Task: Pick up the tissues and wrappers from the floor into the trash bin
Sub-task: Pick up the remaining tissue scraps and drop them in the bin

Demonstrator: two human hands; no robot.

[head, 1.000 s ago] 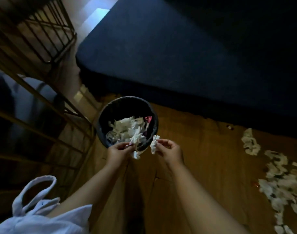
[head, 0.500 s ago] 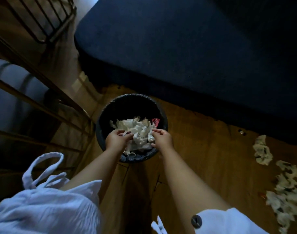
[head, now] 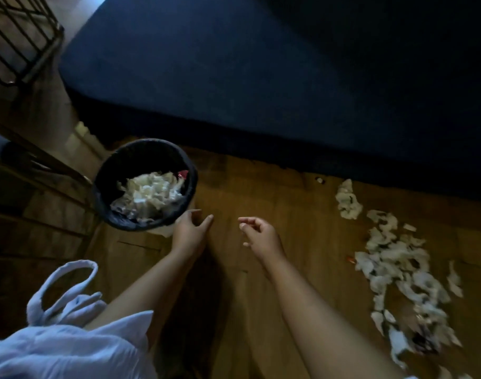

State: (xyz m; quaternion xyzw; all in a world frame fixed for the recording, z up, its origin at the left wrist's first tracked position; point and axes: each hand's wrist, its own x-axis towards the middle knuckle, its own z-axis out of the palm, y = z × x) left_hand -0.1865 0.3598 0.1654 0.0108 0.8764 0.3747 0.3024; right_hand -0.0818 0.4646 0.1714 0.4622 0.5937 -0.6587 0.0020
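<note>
Half a second ago both hands were over the trash bin (head: 140, 157), pressing tissues into it. Now they have come back toward the near side and hold nothing, and the view has swung right, so more of the litter shows.

In the head view, the left hand (head: 190, 231) hangs just beside the bin's near right rim with its fingers spread wide and fairly straight; whether a fingertip touches the rim cannot be told. The right hand (head: 258, 233) is further right over bare wooden floor (head: 302, 242), with its fingers loosely curled around nothing. Both look freshly emptied, which suits a drop just finished.

The bin stands at the left, close to the edge of a dark blue bed (head: 233, 77), and holds a heap of white tissues (head: 149, 195) with a red wrapper (head: 183, 174) at its far right edge. A long scatter of tissues on the floor (head: 398, 272) runs down the right side, well apart from the bin, with a separate clump (head: 347, 199) at its far end near the bed. The work appears partly done, and the next reach probably goes right, toward that scatter.

A white sleeve (head: 69, 348) fills the near left corner, and a metal rack (head: 20, 36) sits far left.
</note>
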